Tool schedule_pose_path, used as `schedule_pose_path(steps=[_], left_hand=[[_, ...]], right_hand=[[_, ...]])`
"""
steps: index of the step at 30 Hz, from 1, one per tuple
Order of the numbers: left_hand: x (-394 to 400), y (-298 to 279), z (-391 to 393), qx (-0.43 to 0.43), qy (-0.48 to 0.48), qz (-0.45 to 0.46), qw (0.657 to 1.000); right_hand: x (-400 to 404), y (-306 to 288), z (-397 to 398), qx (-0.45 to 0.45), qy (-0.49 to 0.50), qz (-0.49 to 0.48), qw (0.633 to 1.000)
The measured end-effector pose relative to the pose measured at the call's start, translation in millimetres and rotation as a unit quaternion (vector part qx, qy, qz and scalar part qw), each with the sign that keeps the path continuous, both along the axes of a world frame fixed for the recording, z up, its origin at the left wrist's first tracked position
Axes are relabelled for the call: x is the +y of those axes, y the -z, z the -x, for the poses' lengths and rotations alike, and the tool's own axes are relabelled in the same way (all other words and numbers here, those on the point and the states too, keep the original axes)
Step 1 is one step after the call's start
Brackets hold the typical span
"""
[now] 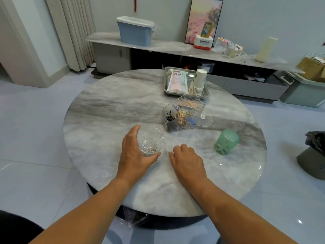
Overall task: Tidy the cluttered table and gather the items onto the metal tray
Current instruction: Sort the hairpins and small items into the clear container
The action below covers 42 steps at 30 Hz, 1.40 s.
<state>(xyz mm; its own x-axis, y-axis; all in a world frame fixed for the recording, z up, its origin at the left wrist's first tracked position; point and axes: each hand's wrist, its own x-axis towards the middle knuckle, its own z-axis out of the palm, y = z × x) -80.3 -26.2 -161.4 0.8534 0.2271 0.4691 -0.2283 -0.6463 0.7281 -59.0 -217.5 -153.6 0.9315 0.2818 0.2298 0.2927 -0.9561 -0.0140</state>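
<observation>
My left hand grips a small clear round container of silver paper clips, thumb at its near side and fingers round its far left. Just right of it my right hand rests on the round marble table with its fingers curled down at the tabletop; whether they pinch something small I cannot tell. The metal tray at the far side holds a white pouch and a stack of paper cups. A clear ribbed organizer with hairpins, a clear lid and a green plastic jar on its side stand on the table.
Beyond the table runs a low marble sideboard with a blue bin, a framed picture, a white-and-red box and a cream vase. A storage box stands on the floor at right, a black bag at the right edge.
</observation>
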Motion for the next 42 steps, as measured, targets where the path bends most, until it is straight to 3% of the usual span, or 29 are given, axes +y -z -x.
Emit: schedule_pose_path(steps=[6, 10, 13, 15, 23, 29, 32, 35, 42], left_hand=[[-2.5, -1.2, 1.1, -0.047, 0.023, -0.071, 0.996], [-3.2, -2.7, 1.4, -0.044, 0.022, -0.084, 0.995], [-4.0, -3.2, 2.1, -0.034, 0.024, -0.078, 0.996], [-4.1, -4.4, 3.8, -0.017, 0.031, -0.073, 0.997], [-2.9, -7.1, 4.3, 0.034, 0.028, -0.046, 0.998], [-4.1, -5.4, 1.3, 0.027, -0.007, -0.027, 0.999], [-3.8, -3.6, 0.5, 0.028, -0.032, -0.017, 0.999], [-3.7, -2.8, -1.7, 0.031, -0.057, 0.004, 0.998], [-1.8, 2.0, -4.5, 0.041, -0.082, 0.037, 0.995]], right_hand=[[1.3, -9.3, -11.7, 0.068, 0.005, 0.021, 0.997], [10.9, -40.8, -24.0, 0.069, 0.067, -0.209, 0.973], [39.4, -66.5, -33.9, 0.011, 0.041, -0.425, 0.904], [62.2, -78.3, -36.4, -0.013, -0.001, -0.49, 0.872], [77.3, -67.6, -32.4, 0.059, -0.12, -0.4, 0.907], [16.4, -57.7, -33.1, 0.035, -0.009, -0.509, 0.86], [-30.0, -35.7, -22.3, 0.133, 0.008, -0.41, 0.902], [-53.4, -14.5, -9.6, 0.177, -0.04, -0.294, 0.938], [-5.5, -3.7, 20.7, 0.153, -0.211, -0.207, 0.943]])
